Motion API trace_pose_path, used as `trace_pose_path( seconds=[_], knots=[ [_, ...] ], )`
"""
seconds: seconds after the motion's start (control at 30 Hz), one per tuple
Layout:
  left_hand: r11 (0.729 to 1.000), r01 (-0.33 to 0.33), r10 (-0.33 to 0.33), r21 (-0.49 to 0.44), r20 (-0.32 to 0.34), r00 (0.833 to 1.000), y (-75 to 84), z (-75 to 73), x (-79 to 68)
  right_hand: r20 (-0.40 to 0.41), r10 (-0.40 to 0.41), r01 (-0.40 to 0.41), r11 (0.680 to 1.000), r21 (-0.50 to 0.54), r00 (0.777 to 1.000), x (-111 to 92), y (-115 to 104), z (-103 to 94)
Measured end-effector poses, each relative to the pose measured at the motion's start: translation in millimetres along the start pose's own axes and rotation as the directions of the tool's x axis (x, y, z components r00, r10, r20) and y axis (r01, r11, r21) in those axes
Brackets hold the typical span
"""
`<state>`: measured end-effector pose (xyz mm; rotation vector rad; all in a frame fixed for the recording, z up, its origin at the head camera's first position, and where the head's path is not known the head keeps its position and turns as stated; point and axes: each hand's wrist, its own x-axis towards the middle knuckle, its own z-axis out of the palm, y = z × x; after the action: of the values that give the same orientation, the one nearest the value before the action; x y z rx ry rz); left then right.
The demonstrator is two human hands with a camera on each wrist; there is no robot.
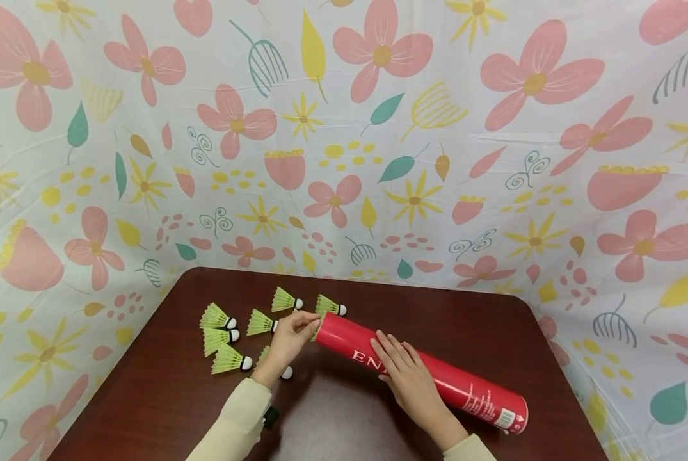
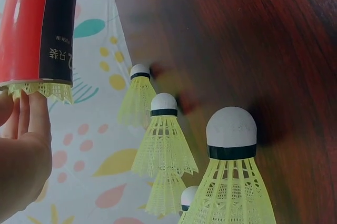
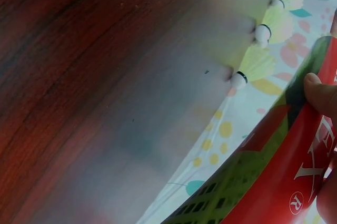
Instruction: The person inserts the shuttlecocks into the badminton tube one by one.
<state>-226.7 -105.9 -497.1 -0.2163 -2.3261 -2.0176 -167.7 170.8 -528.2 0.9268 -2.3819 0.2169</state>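
Note:
A long red shuttlecock tube (image 1: pixel 436 378) lies slantwise over the table, its mouth toward the left. At that mouth my left hand (image 1: pixel 290 336) pinches the yellow-green skirt of a shuttlecock (image 2: pixel 59 91), whose rim sticks out of the tube; the rest of it is hidden inside. My right hand (image 1: pixel 408 384) grips the tube around its middle, fingers across the top and the thumb (image 3: pixel 318 90) on the near side. Just left of my left hand is another shuttlecock (image 1: pixel 257 323), and one (image 1: pixel 287 372) is partly covered by my wrist.
More shuttlecocks lie to the left, among them one (image 1: pixel 231 360) nearest the front and one (image 1: pixel 218 316) farther back. Two others, a shuttlecock (image 1: pixel 286 299) and its neighbour (image 1: pixel 329 305), are near the back edge. The dark brown table (image 1: pixel 436 314) meets a flowered cloth (image 1: pixel 344 160) behind.

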Motion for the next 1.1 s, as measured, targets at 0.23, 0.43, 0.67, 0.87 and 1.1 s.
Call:
trace_pose_path(
  seconds=[0.23,0.43,0.67,0.87,1.1],
  knots=[
    [0.999,0.011,-0.011,-0.033,0.002,1.000,3.5,1.3,-1.4,0.013,0.016,-0.016,1.000,-0.003,1.000,0,-1,0.6],
    [0.996,0.010,-0.008,-0.087,0.023,1.000,21.3,-3.0,-6.1,-0.017,0.009,-0.009,1.000,0.011,1.000,0,-1,1.8],
    [0.985,-0.012,0.016,-0.174,0.024,1.000,14.7,-10.8,-2.3,-0.024,0.008,-0.008,1.000,0.019,1.000,0,0,0.7],
    [0.981,0.003,-0.006,-0.194,-0.015,1.000,3.4,-20.4,0.3,-0.026,0.006,-0.006,1.000,-0.003,1.000,0,2,0.3],
    [0.985,0.007,-0.013,-0.172,-0.036,0.999,-1.6,-36.6,-4.7,-0.006,0.008,-0.008,1.000,-0.012,1.000,0,3,-1.3]
  ],
)
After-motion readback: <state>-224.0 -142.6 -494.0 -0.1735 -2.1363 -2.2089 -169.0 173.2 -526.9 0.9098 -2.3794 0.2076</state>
